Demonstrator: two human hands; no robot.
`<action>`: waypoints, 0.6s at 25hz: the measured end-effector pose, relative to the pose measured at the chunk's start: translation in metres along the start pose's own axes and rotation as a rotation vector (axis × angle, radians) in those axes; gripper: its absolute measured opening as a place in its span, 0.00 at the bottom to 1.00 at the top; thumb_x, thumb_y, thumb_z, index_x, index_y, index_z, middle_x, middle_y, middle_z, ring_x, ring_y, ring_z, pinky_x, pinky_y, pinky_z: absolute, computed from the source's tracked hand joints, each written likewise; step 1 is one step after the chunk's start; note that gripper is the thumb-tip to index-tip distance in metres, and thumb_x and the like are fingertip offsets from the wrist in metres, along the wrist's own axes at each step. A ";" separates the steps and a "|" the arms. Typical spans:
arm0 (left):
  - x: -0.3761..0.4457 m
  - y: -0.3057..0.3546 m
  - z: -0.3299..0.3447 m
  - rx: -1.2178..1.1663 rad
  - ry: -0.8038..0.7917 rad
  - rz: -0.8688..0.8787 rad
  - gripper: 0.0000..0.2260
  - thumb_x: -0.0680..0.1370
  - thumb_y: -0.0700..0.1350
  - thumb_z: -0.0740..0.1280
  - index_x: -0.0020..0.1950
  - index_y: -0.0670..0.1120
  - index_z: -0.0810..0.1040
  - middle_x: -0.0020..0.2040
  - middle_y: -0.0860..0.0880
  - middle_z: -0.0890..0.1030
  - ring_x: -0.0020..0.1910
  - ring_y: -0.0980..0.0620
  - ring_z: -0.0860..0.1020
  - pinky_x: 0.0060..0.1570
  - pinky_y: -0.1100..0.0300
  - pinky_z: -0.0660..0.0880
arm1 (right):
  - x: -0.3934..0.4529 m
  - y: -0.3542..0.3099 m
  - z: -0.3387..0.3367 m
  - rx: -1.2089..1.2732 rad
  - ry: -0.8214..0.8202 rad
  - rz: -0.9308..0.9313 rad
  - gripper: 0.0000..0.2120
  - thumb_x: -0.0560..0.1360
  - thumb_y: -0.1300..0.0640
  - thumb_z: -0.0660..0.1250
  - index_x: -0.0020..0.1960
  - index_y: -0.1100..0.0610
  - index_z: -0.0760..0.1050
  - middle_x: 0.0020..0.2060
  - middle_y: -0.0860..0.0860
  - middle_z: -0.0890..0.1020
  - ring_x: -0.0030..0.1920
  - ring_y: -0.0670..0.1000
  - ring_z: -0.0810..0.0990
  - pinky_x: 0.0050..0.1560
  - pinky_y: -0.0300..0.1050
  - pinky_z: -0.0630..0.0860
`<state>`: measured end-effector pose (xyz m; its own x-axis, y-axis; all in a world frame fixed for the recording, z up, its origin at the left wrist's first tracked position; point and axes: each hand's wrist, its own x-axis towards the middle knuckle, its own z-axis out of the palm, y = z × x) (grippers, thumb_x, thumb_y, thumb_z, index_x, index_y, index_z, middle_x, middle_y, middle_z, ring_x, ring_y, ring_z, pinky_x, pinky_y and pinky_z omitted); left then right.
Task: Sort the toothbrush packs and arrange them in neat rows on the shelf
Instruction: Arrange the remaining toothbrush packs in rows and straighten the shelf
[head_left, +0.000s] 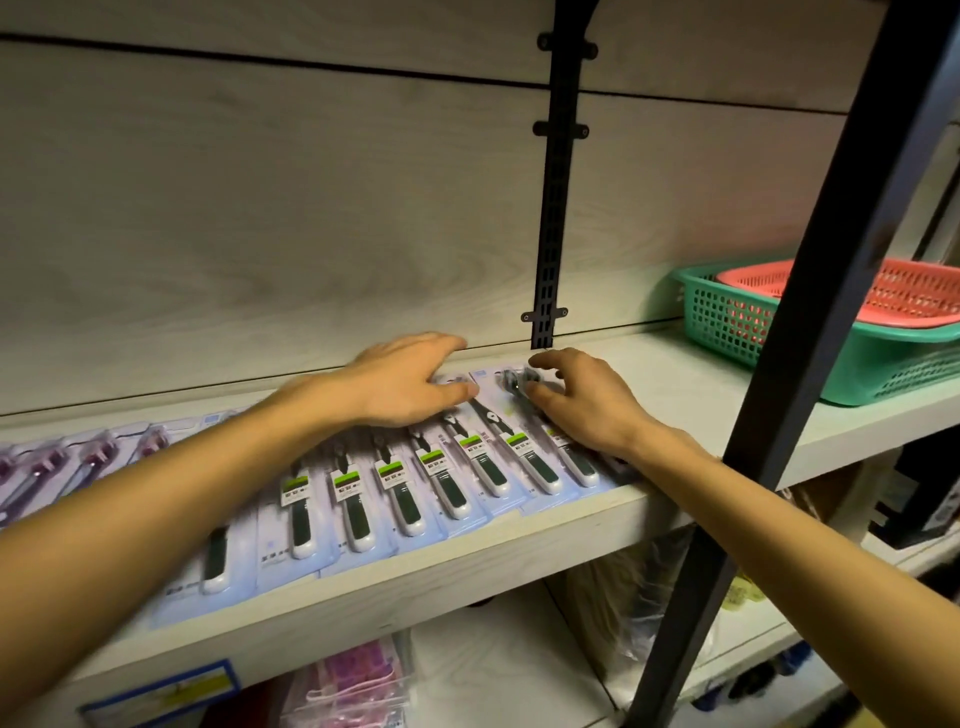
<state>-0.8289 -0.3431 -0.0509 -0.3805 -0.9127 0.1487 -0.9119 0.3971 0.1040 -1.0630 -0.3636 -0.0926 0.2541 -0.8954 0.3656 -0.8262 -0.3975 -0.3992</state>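
Note:
A row of several toothbrush packs (447, 483) with dark green handles and pale blue cards lies overlapping along the front of the light wooden shelf (691, 384). Further left lie packs with pink brushes (98, 452). My left hand (405, 384) rests flat on the top ends of the green packs near the back wall, fingers spread. My right hand (582, 400) lies on the rightmost packs, its fingertips touching the brush-head end of one pack (511, 387). Neither hand is closed around a pack.
A green plastic basket (883, 364) with a red basket (914, 291) nested inside stands on the shelf at the right. A black metal upright (810, 332) crosses in front of it. A black slotted rail (550, 234) runs up the back wall. Pink packaged goods (348, 680) sit on the shelf below.

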 end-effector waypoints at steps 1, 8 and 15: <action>-0.017 -0.008 -0.004 0.060 -0.026 -0.035 0.34 0.79 0.68 0.56 0.79 0.49 0.62 0.77 0.49 0.67 0.73 0.46 0.68 0.70 0.47 0.68 | -0.005 -0.004 0.000 0.018 -0.023 -0.055 0.18 0.79 0.47 0.64 0.65 0.54 0.77 0.63 0.54 0.79 0.61 0.56 0.78 0.59 0.50 0.75; -0.085 -0.017 0.013 0.068 -0.192 -0.260 0.41 0.72 0.77 0.40 0.82 0.60 0.46 0.83 0.51 0.47 0.82 0.47 0.48 0.79 0.41 0.48 | -0.022 -0.032 0.006 -0.076 -0.227 -0.129 0.22 0.81 0.38 0.54 0.60 0.51 0.78 0.61 0.52 0.81 0.61 0.57 0.77 0.61 0.55 0.74; -0.068 -0.018 0.030 -0.002 -0.139 -0.214 0.36 0.75 0.76 0.44 0.81 0.64 0.47 0.83 0.56 0.46 0.82 0.52 0.44 0.78 0.44 0.41 | -0.027 -0.029 0.003 -0.115 -0.257 -0.082 0.21 0.82 0.45 0.52 0.69 0.52 0.72 0.70 0.52 0.74 0.68 0.56 0.72 0.66 0.56 0.70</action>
<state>-0.7911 -0.2909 -0.0919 -0.1965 -0.9804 -0.0139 -0.9737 0.1934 0.1206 -1.0445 -0.3283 -0.0935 0.4291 -0.8887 0.1616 -0.8457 -0.4581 -0.2737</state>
